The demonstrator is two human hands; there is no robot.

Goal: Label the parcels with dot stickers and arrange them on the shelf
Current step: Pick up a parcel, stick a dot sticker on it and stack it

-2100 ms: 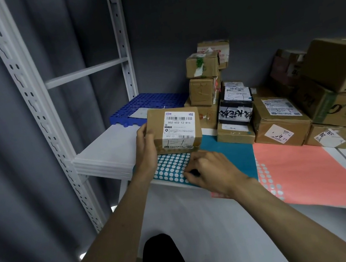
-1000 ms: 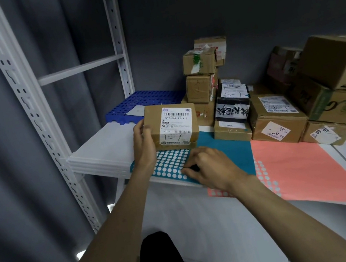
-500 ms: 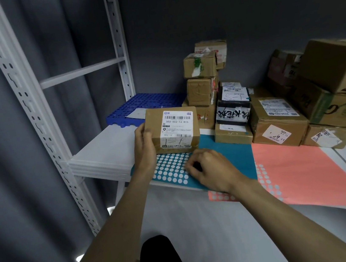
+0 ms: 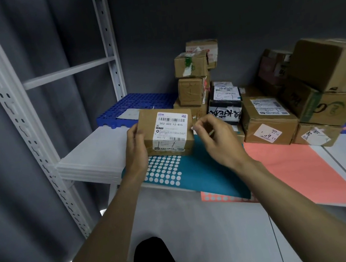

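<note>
Change: your right hand (image 4: pixel 217 140) lifted off the teal sticker sheet (image 4: pixel 197 169).
Right hand: fingertips pinched; contents unclear.
Left hand (image 4: pixel 135 149): grips the parcel (image 4: pixel 167 131).

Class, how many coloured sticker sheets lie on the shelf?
2: the teal sheet at the shelf's front edge; the coral sheet to its right, partly beneath it.

Cardboard parcels (image 4: pixel 266 118): about eleven. Dot sticker sheets (image 4: pixel 197 169): two, one teal, one coral. Blue pallets (image 4: pixel 137 102): two.
</note>
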